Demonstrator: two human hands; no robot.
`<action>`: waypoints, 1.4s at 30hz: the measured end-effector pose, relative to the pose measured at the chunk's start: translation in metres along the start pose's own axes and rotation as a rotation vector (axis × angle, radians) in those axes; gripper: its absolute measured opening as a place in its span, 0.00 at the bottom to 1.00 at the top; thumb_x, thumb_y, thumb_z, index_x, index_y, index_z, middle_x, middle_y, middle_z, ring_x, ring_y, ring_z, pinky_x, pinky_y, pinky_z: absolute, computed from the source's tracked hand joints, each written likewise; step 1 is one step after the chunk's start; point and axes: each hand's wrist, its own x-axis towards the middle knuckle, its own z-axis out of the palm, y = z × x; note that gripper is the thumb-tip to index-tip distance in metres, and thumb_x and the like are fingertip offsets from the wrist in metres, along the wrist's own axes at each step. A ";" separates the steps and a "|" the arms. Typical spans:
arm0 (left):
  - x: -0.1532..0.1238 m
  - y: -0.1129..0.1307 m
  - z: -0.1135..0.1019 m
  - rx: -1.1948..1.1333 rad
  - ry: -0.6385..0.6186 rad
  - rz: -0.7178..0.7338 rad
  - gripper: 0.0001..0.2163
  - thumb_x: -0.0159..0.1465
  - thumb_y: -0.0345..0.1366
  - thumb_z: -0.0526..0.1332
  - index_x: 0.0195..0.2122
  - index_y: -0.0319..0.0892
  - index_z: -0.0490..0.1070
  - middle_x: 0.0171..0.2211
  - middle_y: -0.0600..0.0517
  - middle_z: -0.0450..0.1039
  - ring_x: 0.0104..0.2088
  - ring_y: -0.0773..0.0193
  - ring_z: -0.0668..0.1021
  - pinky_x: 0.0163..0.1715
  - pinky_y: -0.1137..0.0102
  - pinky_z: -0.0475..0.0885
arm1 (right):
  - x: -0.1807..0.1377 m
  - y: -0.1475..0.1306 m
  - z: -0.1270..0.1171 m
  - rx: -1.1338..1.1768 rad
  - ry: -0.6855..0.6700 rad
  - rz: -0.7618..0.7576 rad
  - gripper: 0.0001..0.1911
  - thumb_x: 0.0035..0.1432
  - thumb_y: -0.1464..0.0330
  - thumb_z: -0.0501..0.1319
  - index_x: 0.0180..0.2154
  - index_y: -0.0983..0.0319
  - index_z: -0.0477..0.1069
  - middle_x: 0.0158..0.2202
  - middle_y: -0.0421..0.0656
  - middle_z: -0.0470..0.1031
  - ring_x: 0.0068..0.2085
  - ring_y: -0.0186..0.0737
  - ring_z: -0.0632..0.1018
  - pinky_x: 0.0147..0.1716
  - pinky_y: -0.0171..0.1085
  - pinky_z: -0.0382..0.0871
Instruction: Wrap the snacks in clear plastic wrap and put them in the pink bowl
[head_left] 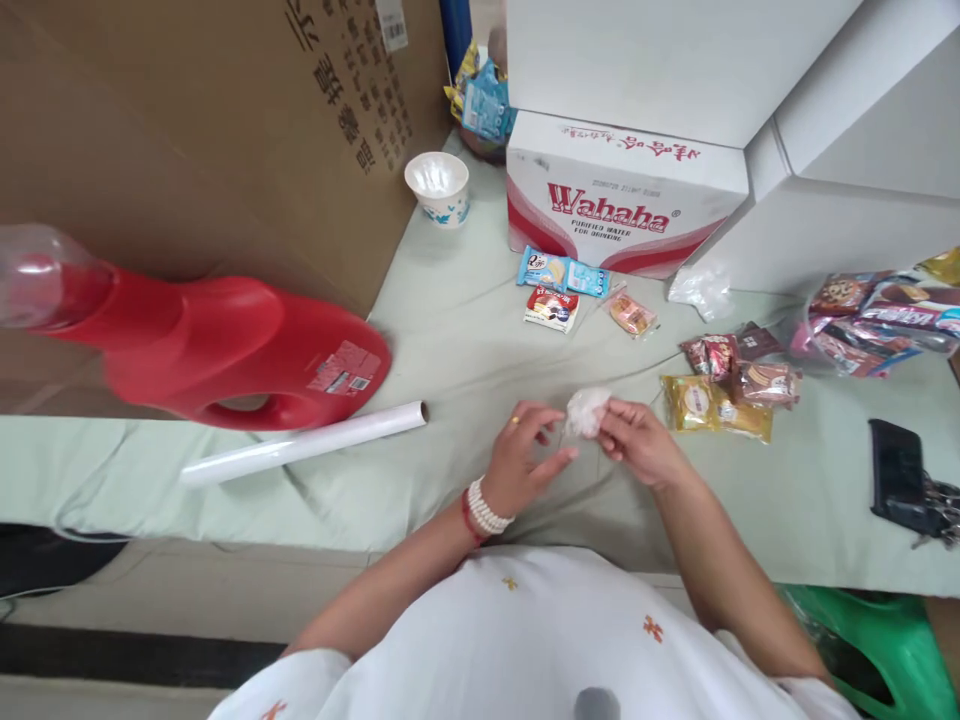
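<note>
My right hand (637,438) pinches a crumpled piece of clear plastic wrap (586,412) between thumb and fingers, above the cloth-covered table. Close to its left side is my left hand (527,452), thumb and fingers apart and curved towards it; whether a fingertip touches the plastic is hard to tell. Beyond the hands lie a blue snack packet (562,272), a red and white snack packet (552,308) and a small clear-wrapped snack (632,313). Right of my right hand are yellow snack packets (716,408) beside brown and dark red packets (765,383).
A red detergent bottle (247,345) lies on the left with a white roll (307,445) before it. Behind stand a paper cup (439,190), a Wahaha carton (622,200) and a large cardboard box (225,120). Rightwards are a bag of snacks (877,315), a phone (896,470) and keys (942,510).
</note>
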 end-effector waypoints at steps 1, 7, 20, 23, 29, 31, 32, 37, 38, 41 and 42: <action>0.006 -0.001 0.008 -0.018 -0.031 0.002 0.11 0.64 0.44 0.67 0.43 0.44 0.76 0.38 0.49 0.75 0.35 0.63 0.76 0.36 0.68 0.74 | -0.005 0.011 0.008 0.072 -0.003 0.029 0.23 0.51 0.48 0.72 0.32 0.62 0.74 0.21 0.36 0.65 0.20 0.27 0.59 0.17 0.29 0.49; 0.009 -0.012 0.021 -0.390 -0.253 -0.304 0.18 0.64 0.52 0.65 0.31 0.41 0.73 0.24 0.55 0.68 0.24 0.68 0.68 0.27 0.71 0.64 | -0.013 0.028 -0.005 0.259 -0.082 0.192 0.23 0.47 0.53 0.76 0.33 0.63 0.73 0.21 0.34 0.62 0.19 0.22 0.51 0.15 0.26 0.40; -0.004 -0.015 0.007 -0.526 0.070 -0.498 0.19 0.61 0.53 0.68 0.32 0.41 0.69 0.24 0.58 0.65 0.24 0.71 0.64 0.26 0.73 0.61 | 0.001 0.039 0.035 0.068 0.026 -0.167 0.19 0.51 0.57 0.75 0.39 0.58 0.73 0.30 0.38 0.73 0.31 0.34 0.71 0.32 0.34 0.67; -0.005 -0.023 -0.002 -0.608 0.149 -0.553 0.20 0.60 0.53 0.69 0.33 0.42 0.67 0.23 0.60 0.62 0.22 0.73 0.62 0.24 0.74 0.60 | -0.001 0.037 0.024 0.121 0.085 -0.126 0.20 0.49 0.57 0.76 0.38 0.59 0.74 0.28 0.37 0.71 0.28 0.32 0.68 0.28 0.33 0.65; -0.020 -0.018 -0.019 -0.547 -0.143 -0.450 0.26 0.57 0.51 0.72 0.50 0.43 0.71 0.46 0.45 0.74 0.45 0.58 0.77 0.39 0.68 0.74 | -0.001 0.025 0.025 -0.012 -0.190 -0.016 0.19 0.53 0.54 0.73 0.39 0.59 0.74 0.31 0.39 0.74 0.28 0.34 0.71 0.29 0.35 0.66; -0.027 -0.018 -0.025 -0.503 -0.129 -0.475 0.22 0.59 0.51 0.71 0.47 0.43 0.72 0.41 0.47 0.74 0.41 0.60 0.77 0.37 0.69 0.74 | 0.016 0.008 0.029 -0.267 -0.386 -0.038 0.17 0.59 0.53 0.67 0.37 0.60 0.74 0.29 0.39 0.74 0.28 0.35 0.72 0.30 0.35 0.65; -0.030 -0.020 -0.029 -0.469 -0.068 -0.497 0.20 0.60 0.51 0.70 0.46 0.43 0.72 0.38 0.49 0.74 0.38 0.62 0.76 0.36 0.69 0.73 | 0.030 -0.005 0.032 -0.446 -0.433 -0.097 0.16 0.61 0.53 0.65 0.34 0.61 0.74 0.28 0.39 0.74 0.28 0.36 0.71 0.30 0.35 0.64; -0.056 -0.029 -0.068 -0.282 0.084 -0.536 0.14 0.65 0.47 0.65 0.44 0.42 0.74 0.36 0.49 0.71 0.35 0.63 0.74 0.37 0.68 0.72 | 0.151 -0.085 0.073 -1.269 -0.138 -0.544 0.11 0.67 0.68 0.57 0.45 0.63 0.76 0.42 0.49 0.77 0.40 0.45 0.75 0.40 0.39 0.65; -0.063 -0.031 -0.075 -0.252 0.088 -0.525 0.12 0.66 0.46 0.63 0.41 0.42 0.74 0.36 0.49 0.71 0.36 0.61 0.74 0.37 0.67 0.71 | 0.180 -0.097 0.088 -1.345 -0.075 -0.596 0.14 0.66 0.70 0.58 0.51 0.64 0.74 0.50 0.52 0.75 0.44 0.47 0.76 0.42 0.40 0.66; -0.083 -0.032 -0.085 -0.184 0.139 -0.510 0.08 0.66 0.41 0.60 0.36 0.43 0.73 0.41 0.46 0.72 0.45 0.56 0.75 0.45 0.63 0.72 | 0.256 -0.121 0.134 -1.435 0.021 -0.766 0.23 0.67 0.77 0.54 0.61 0.64 0.66 0.65 0.53 0.63 0.54 0.49 0.72 0.48 0.41 0.66; -0.089 -0.031 -0.086 -0.172 0.153 -0.521 0.08 0.65 0.41 0.59 0.36 0.43 0.73 0.42 0.46 0.73 0.46 0.54 0.76 0.46 0.61 0.72 | 0.275 -0.125 0.146 -1.452 0.022 -0.770 0.23 0.67 0.80 0.52 0.61 0.64 0.66 0.65 0.53 0.63 0.54 0.47 0.71 0.49 0.41 0.66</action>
